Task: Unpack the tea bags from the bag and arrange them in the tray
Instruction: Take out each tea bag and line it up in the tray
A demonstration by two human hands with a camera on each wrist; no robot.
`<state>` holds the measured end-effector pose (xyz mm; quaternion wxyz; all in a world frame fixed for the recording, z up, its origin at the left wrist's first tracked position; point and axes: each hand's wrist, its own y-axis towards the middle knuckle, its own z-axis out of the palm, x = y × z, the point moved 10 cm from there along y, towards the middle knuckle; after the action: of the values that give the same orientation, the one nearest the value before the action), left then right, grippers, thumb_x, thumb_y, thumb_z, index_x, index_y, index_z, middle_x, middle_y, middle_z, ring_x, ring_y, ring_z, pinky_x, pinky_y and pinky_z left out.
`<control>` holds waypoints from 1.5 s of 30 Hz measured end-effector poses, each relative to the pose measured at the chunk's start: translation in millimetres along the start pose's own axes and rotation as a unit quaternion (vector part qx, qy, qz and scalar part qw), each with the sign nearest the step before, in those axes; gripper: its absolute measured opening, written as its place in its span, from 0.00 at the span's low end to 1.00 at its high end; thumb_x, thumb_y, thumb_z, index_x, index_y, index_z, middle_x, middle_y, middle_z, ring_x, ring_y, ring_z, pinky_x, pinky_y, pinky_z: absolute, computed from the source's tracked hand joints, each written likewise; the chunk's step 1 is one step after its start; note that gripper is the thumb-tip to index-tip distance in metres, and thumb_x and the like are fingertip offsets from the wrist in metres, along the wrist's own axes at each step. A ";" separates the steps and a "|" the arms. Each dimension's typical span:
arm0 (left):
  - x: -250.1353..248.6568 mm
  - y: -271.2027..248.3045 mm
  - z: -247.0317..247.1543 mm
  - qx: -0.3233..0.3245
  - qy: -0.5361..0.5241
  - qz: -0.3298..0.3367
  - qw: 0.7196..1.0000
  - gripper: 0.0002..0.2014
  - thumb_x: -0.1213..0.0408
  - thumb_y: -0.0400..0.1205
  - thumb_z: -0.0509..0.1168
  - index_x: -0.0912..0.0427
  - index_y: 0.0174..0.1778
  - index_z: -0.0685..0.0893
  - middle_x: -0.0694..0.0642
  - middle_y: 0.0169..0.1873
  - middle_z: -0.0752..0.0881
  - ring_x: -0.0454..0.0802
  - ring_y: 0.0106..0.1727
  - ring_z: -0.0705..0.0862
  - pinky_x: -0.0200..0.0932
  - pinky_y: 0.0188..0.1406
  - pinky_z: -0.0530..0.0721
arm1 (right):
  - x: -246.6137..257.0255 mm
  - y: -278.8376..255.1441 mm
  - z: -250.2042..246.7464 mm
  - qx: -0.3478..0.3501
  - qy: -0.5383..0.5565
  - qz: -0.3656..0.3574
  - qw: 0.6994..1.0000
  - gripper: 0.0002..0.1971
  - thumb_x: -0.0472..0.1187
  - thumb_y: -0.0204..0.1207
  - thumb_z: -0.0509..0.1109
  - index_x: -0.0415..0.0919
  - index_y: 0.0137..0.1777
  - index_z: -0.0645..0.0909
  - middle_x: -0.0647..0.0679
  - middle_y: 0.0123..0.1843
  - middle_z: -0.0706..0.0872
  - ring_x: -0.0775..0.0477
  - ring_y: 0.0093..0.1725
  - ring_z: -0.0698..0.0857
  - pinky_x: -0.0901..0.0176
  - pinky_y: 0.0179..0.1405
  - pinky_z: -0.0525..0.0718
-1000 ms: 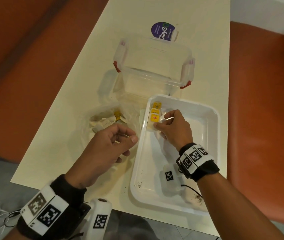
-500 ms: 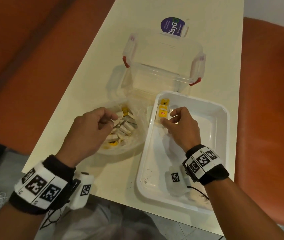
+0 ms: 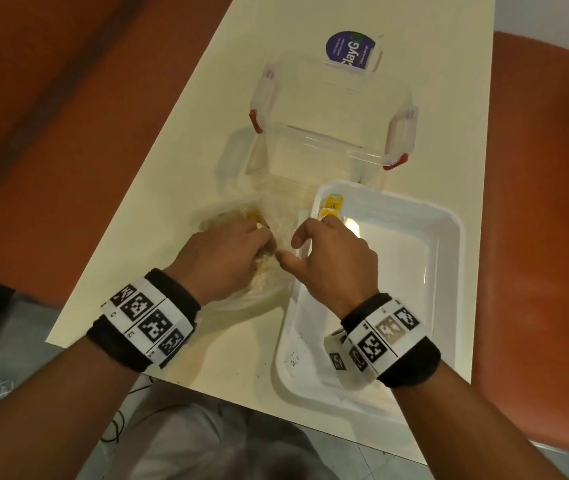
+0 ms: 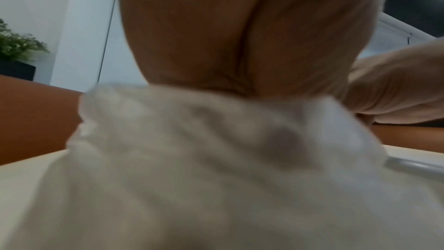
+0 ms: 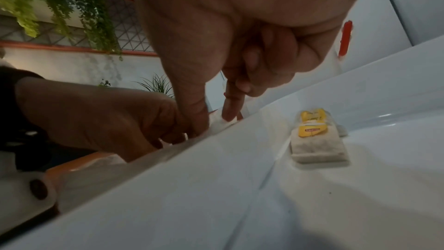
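A clear plastic bag [image 3: 269,292] of tea bags lies on the table left of the white tray [image 3: 449,230]. My left hand [image 3: 265,237] sits on the bag with its fingers curled at the bag's mouth, their tips hidden in the head view. My right hand [image 3: 288,245] reaches left over the tray's rim. Its thumb and forefinger pinch a white tea bag [image 5: 220,124] right where the left fingers [image 5: 168,136] meet it. Two tea bags with yellow tags [image 3: 333,204] lie in the tray's far left corner. The left wrist view shows only palm and blurred bag [image 4: 216,159].
Behind the tray stands an open clear box [image 3: 331,133] with red latches. Its lid, with a purple label [image 3: 348,51], lies farther back. Orange seats flank the cream table [image 3: 206,133]. Dark crumbs [image 3: 293,358] dot the tray's near left corner.
My right hand left the tea bags in the tray and moved left to the bag. My left hand moved right over the bag to meet it.
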<state>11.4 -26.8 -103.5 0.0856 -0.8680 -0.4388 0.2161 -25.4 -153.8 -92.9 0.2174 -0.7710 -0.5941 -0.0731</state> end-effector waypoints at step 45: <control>16.7 -13.9 12.5 -0.049 -0.911 -0.125 0.390 0.15 0.74 0.75 0.61 0.64 0.56 0.84 0.65 0.49 0.85 0.55 0.53 0.88 0.49 0.53 0.91 | 15.0 -19.0 -29.3 -0.026 0.375 -0.040 0.926 0.16 0.62 0.72 0.73 0.53 0.51 0.83 0.60 0.39 0.84 0.60 0.29 0.76 0.72 0.33 0.73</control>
<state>4.4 -5.7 -114.9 -0.3821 -0.0911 -0.3682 0.8427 -34.9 -149.1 -56.4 0.4015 -0.6680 -0.4976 -0.3808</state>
